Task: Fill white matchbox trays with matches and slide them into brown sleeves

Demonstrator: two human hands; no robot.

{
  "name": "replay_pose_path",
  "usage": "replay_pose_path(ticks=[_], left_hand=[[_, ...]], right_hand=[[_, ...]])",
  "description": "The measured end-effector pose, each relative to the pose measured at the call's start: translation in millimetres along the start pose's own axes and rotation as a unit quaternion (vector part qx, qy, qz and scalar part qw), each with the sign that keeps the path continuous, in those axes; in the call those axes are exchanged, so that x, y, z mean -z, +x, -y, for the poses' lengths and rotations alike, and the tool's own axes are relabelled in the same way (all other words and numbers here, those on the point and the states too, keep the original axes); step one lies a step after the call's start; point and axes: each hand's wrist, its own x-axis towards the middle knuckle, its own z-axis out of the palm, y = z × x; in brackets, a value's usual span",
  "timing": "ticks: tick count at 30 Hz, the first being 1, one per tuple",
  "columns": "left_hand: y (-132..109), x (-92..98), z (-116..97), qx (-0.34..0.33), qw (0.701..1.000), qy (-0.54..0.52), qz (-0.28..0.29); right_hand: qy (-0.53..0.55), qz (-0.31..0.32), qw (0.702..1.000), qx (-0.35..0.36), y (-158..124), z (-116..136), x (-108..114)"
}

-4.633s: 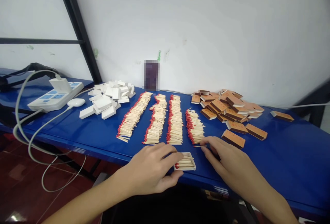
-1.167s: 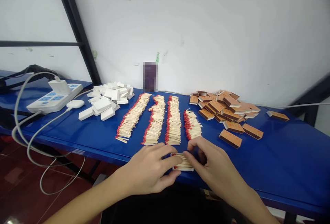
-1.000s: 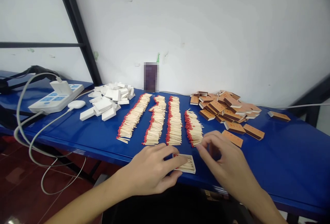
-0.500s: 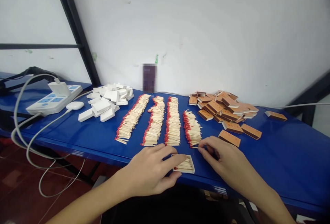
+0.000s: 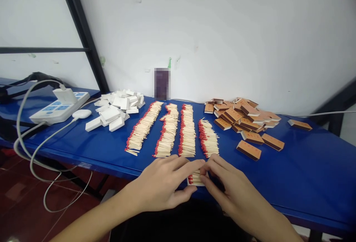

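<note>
"Four rows of matches (image 5: 187, 134) lie on the blue worktop (image 5: 300, 171), beyond the tray, red heads to the left. But where exactly is that tray?"

"The small white tray (image 5: 198, 185) is at the worktop's near edge, with matches inside, their red heads towards its left end."

"And the hands?"

"The left hand (image 5: 167, 182) holds the tray from its left side, thumb by the near wall, forefinger stretched across above it. The right hand (image 5: 226, 184) is over the tray's right end, thumb and fingertips close together (whether a match sits between them, I cannot tell)."

"What else is around the tray?"

"Beyond it to the left, a heap of white box parts (image 5: 118, 104). Beyond it to the right, a heap of orange matchbox sleeves (image 5: 241, 114), several lying apart. Well to the tray's left, a power strip (image 5: 48, 115) with a white charger (image 5: 65, 96) on it."
</note>
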Motion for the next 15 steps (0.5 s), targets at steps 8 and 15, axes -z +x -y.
replay_pose_path(ticks=[8,15], left_hand=[[0.7,0.3,0.8,-0.008,1.0,-0.007,-0.002],[-0.2,-0.6,2.1,-0.023,1.0,-0.005,-0.01]], right_hand=[[0.019,-0.01,1.0,-0.012,6.7,-1.4,1.3],[-0.126,-0.12,0.984,-0.047,6.9,-33.1,15.8]])
